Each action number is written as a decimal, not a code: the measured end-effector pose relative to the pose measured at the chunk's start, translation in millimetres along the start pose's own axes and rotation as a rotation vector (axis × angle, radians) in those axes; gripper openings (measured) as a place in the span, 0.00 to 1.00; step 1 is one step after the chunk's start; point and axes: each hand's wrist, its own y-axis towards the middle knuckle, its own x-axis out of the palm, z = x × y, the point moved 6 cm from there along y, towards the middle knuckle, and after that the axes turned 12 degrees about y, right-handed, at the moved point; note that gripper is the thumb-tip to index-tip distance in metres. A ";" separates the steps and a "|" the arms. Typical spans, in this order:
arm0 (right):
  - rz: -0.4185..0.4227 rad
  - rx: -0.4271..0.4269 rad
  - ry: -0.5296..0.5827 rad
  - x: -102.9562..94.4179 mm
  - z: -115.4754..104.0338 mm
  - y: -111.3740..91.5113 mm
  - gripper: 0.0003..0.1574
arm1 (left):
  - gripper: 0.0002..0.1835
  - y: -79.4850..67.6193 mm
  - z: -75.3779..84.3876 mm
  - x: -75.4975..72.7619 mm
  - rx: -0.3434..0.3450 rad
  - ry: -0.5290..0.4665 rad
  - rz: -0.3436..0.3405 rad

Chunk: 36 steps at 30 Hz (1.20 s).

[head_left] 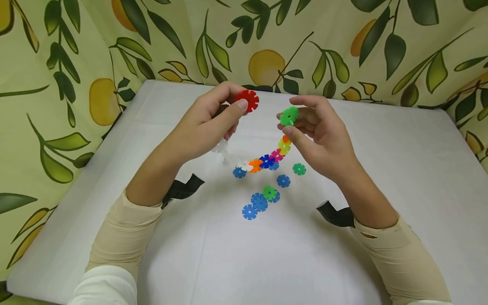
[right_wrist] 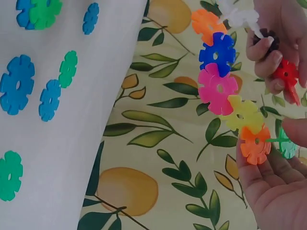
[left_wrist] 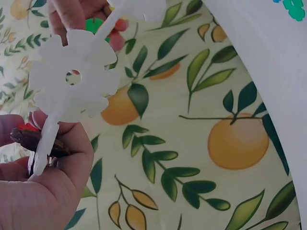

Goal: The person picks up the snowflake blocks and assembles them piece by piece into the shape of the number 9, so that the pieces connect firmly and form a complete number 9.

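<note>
A curved chain of interlocking notched plastic discs hangs between both hands above the table. Its left hand [head_left: 207,116] end has a red disc [head_left: 250,101], pinched by thumb and fingers, with a dark disc [right_wrist: 272,40] and white discs [left_wrist: 50,84] joined after it. Along the sagging middle run orange, dark blue [right_wrist: 217,55], pink [right_wrist: 216,88] and yellow discs [right_wrist: 242,114]. An orange disc [right_wrist: 250,148] near the right fingers joins a green disc [head_left: 288,115] at the other end. The right hand [head_left: 322,135] pinches that green disc between thumb and fingers.
Several loose blue discs [head_left: 259,202] and green discs [head_left: 299,169] lie flat on the white tabletop [head_left: 213,254], below the chain. Some overlap. Leaf-and-fruit patterned cloth [head_left: 228,38] stands behind the table. A black camera mount [head_left: 335,215] juts from the right wrist, another from the left.
</note>
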 end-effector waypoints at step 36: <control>-0.912 0.426 -0.493 72.8 72.7 -42.8 0.20 | 0.11 -7.3 5.6 -25.9 -0.034 0.284 0.094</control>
